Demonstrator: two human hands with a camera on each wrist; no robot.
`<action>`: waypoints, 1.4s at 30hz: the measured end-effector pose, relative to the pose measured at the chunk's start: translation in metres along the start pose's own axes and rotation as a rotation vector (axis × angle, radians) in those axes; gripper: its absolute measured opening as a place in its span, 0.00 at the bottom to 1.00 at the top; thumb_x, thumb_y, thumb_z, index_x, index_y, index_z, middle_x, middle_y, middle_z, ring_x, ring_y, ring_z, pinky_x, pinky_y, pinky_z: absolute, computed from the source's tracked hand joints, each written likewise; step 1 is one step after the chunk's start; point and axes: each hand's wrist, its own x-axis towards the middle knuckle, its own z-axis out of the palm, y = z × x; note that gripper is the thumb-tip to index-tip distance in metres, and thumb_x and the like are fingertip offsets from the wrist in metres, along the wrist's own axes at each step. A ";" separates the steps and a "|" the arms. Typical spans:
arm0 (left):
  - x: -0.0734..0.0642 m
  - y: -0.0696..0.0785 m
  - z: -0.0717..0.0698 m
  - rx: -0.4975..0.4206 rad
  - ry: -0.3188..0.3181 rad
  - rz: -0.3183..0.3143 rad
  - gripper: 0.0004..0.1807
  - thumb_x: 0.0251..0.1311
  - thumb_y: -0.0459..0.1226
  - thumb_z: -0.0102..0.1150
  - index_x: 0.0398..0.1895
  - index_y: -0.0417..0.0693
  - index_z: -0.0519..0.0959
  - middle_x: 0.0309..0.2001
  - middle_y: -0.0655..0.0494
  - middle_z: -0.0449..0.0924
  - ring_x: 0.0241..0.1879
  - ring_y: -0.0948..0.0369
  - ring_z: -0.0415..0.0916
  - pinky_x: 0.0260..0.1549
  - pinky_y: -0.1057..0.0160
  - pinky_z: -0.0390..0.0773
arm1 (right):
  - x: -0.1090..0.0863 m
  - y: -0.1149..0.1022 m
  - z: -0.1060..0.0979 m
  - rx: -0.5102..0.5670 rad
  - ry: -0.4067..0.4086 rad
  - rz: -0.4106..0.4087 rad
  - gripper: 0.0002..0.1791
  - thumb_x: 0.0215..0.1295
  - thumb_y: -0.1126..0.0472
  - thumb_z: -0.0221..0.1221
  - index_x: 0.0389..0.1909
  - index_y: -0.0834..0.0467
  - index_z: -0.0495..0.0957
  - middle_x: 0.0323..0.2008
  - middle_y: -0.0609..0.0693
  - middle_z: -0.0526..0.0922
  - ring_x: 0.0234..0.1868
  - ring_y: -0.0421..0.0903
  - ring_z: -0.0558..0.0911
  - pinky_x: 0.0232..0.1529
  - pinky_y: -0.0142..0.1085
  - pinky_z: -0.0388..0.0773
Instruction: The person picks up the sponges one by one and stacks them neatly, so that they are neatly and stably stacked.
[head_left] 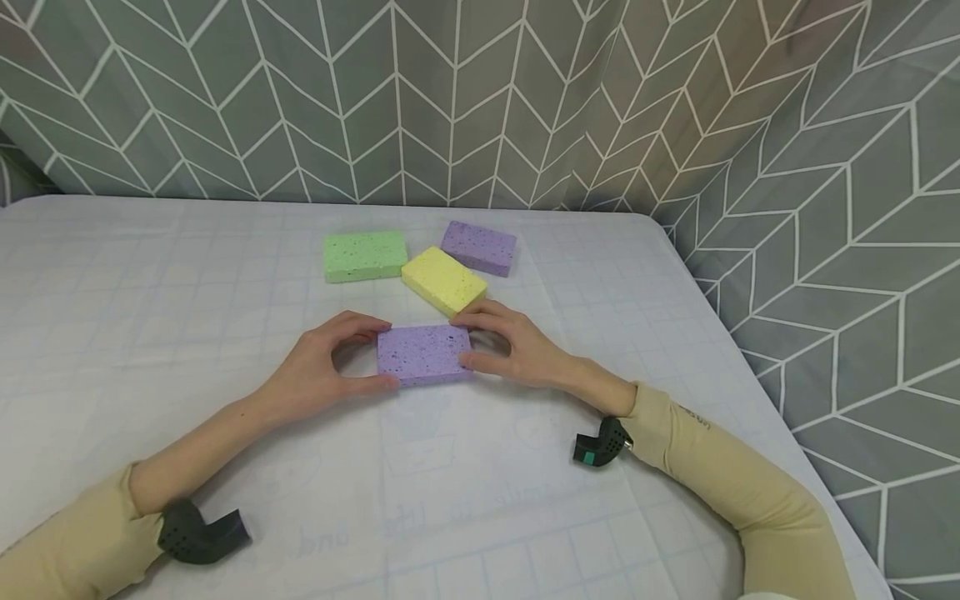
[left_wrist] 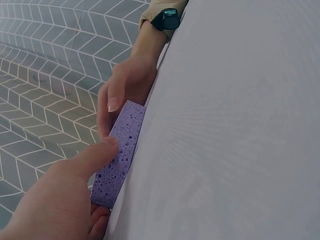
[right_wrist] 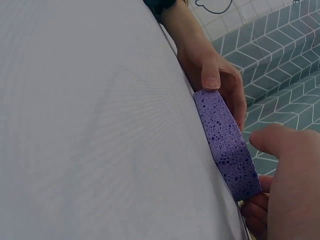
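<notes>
A light purple sponge [head_left: 423, 354] lies flat on the white-covered table, with a hand at each short end. My left hand [head_left: 318, 367] grips its left end, thumb at the front corner and fingers at the back corner. Around the right end curls my right hand [head_left: 517, 346], its fingers at the back corner and its thumb over the right edge. Seen from the right wrist, the right thumb [right_wrist: 280, 142] is close above the sponge's upper edge. Just behind the right fingertips is a yellow sponge [head_left: 442, 279].
A green sponge [head_left: 365, 256] lies to the left of the yellow one, and a second purple sponge [head_left: 480, 247] behind it to the right. The table's cloth [head_left: 187, 333] is white with faint lines. Grey patterned curtains [head_left: 420, 100] hang behind and at the right.
</notes>
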 end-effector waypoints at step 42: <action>0.000 0.001 -0.001 0.009 -0.003 0.010 0.38 0.45 0.52 0.80 0.61 0.55 0.77 0.55 0.65 0.77 0.56 0.63 0.76 0.60 0.66 0.75 | 0.001 -0.001 0.001 -0.028 0.168 -0.017 0.19 0.63 0.62 0.65 0.55 0.62 0.80 0.49 0.54 0.81 0.55 0.47 0.77 0.61 0.40 0.74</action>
